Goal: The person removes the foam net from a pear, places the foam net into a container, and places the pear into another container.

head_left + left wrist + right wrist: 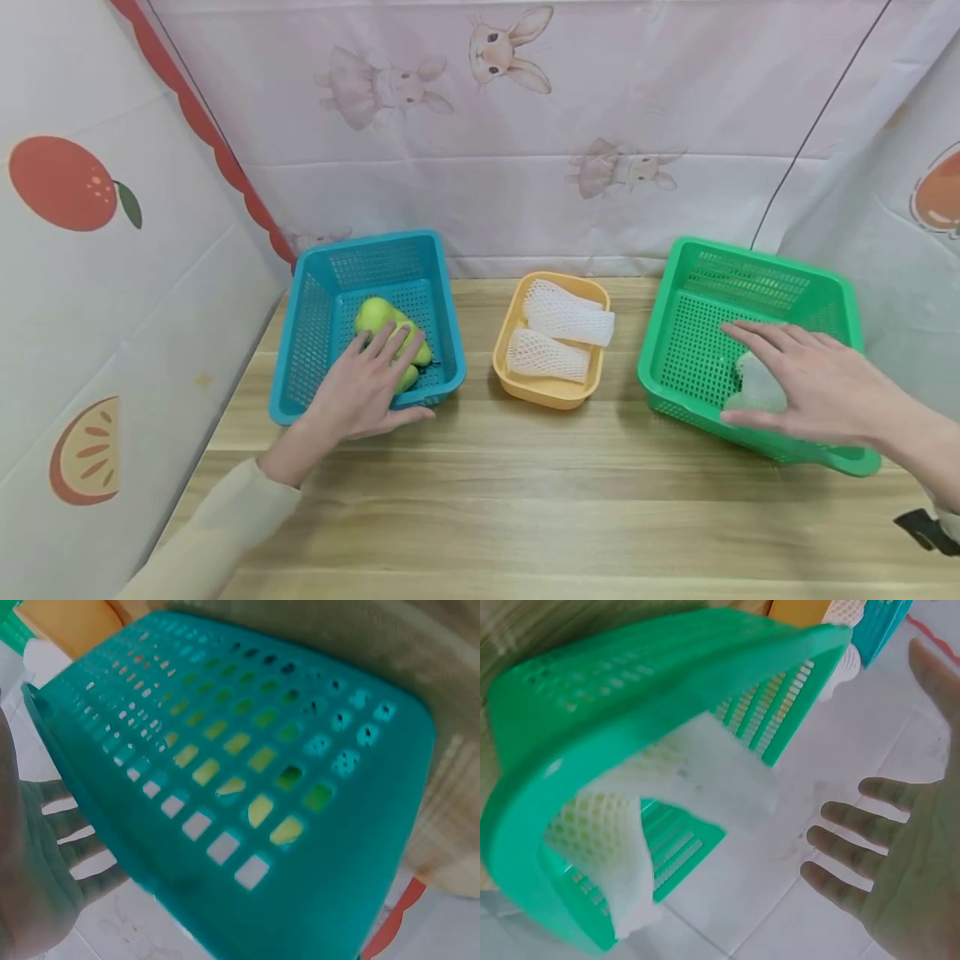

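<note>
Spread and empty, my left grip (360,387) is hovering over green pears (374,315) in the blue basket (375,268); my right grip (821,385), equally spread and empty, is hovering above white nets (600,832) in the green basket (744,268).

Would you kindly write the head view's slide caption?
Left hand over a blue basket of pears, right hand over a green basket, foam nets in a tray between.

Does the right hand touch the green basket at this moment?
Apart: the right wrist view shows pale backdrop between the right hand and the green basket.
</note>
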{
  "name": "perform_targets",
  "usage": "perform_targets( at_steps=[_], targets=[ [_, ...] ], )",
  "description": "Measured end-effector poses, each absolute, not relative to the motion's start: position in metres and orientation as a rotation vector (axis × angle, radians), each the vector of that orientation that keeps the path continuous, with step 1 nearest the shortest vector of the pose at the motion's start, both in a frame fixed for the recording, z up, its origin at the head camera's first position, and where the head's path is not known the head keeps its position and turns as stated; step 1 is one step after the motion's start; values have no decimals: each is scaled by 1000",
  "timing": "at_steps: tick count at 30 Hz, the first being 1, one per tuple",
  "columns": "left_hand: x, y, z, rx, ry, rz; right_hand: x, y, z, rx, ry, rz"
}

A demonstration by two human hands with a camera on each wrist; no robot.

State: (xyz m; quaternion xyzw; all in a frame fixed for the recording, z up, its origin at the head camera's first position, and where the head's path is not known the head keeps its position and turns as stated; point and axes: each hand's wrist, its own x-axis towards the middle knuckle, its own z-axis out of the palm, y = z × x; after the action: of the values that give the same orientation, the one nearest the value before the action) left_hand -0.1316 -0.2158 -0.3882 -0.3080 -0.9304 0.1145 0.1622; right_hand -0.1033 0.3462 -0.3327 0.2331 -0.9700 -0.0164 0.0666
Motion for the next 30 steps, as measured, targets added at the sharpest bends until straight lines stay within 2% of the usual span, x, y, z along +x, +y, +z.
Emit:
perform_targets(
  at_steps=[15, 30],
  targets=[
    [-119, -213, -406, -836, -2657, 309, -120, 388, -339, 575, -3043, -179],
    [-110, -212, -413, -777, -2677, 334, -117, 415, -365, 609, -2936, -167]
  ],
)
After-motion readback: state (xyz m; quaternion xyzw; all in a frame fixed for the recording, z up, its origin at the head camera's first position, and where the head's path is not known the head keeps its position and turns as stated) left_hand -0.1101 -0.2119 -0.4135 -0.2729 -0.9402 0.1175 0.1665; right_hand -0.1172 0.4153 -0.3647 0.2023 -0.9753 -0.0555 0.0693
